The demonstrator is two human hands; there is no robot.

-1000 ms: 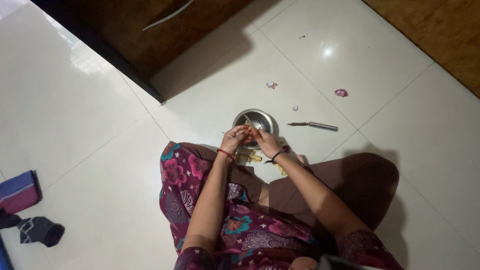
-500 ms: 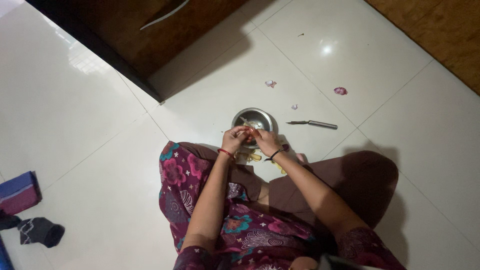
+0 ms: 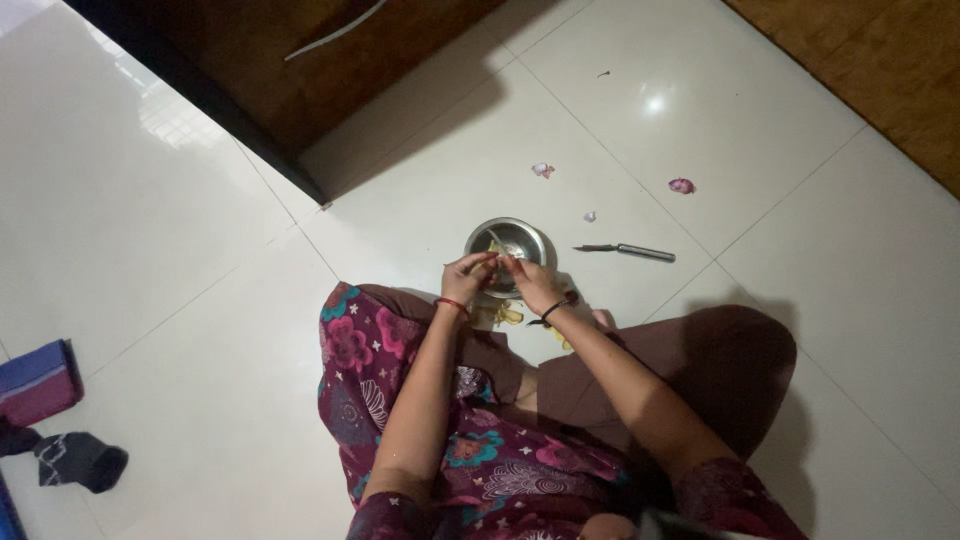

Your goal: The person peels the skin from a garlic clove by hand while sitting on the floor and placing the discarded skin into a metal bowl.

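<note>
The pale strip [image 3: 492, 262] sits pinched between both hands just over the near rim of the steel bowl [image 3: 535, 236]. The left hand [image 3: 466, 279] and right hand [image 3: 535, 285] each grip an end with closed fingertips. Over the last second the hands have barely shifted, fingers only reworking their pinch, so the peeling seems mid-way. Yellow peels [image 3: 505, 315] lie on the floor [image 3: 200, 200] just nearer than the bowl; a knife [image 3: 628, 251] lies right of it.

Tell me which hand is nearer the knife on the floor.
Right. The right hand is at the steel bowl, just left of the knife; the left hand sits farther left, beyond it.
</note>
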